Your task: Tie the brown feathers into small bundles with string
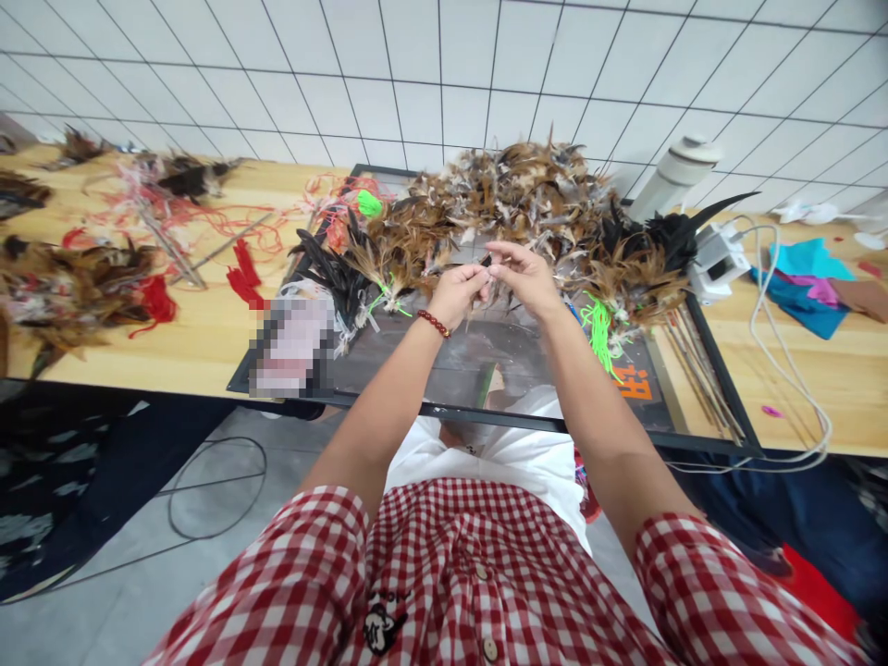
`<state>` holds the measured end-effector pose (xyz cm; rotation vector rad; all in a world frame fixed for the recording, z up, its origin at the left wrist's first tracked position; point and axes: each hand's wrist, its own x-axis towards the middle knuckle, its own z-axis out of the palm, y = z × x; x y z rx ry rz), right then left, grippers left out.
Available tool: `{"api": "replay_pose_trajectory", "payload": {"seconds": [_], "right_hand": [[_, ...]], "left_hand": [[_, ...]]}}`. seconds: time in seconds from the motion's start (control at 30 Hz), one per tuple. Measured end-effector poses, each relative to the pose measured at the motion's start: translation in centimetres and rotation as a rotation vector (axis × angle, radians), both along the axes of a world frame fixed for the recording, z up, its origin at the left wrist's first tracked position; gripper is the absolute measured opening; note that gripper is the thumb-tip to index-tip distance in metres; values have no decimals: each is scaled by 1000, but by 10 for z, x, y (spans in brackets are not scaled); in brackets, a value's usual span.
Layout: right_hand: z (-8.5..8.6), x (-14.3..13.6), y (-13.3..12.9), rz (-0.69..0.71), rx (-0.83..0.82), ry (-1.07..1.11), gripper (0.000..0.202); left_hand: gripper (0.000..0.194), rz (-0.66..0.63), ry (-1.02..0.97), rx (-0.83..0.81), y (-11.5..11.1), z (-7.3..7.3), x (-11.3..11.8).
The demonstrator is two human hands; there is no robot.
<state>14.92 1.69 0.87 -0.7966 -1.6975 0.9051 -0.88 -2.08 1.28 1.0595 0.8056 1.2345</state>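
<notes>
My left hand (459, 290) and my right hand (525, 277) meet fingertip to fingertip over the near edge of a big heap of brown feathers (513, 199). Both are pinched. Whatever lies between the fingers is tiny and dark, and I cannot make it out. A beaded bracelet (434, 323) circles my left wrist. Black feathers (333, 268) lie left of my hands, and more black feathers (659, 242) at the heap's right end. Bright green strings (602, 333) hang near my right forearm. Under my hands is a dark, black-framed glass-like panel (444, 361).
At left, brown feather bundles (76, 287), red tassels (244, 276) and tangled pink string (236, 222) cover the wooden table (173, 350). Thin sticks (704, 370), a white charger (718, 259) with a cable, a white bottle (676, 176) and coloured cloth pieces (808, 277) lie rightward.
</notes>
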Motion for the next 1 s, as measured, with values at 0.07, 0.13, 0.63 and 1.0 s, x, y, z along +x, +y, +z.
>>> {"api": "replay_pose_trajectory", "payload": {"seconds": [0.07, 0.13, 0.63, 1.0], "right_hand": [[2, 2, -1, 44, 0, -33, 46], [4, 2, -3, 17, 30, -89, 47], [1, -7, -17, 153, 78, -799, 22], [9, -7, -7, 2, -238, 29, 28]], "left_hand": [[34, -42, 13, -14, 0, 1, -3], [33, -86, 5, -26, 0, 1, -4], [21, 449, 30, -33, 17, -1, -9], [20, 329, -78, -84, 7, 0, -1]]}}
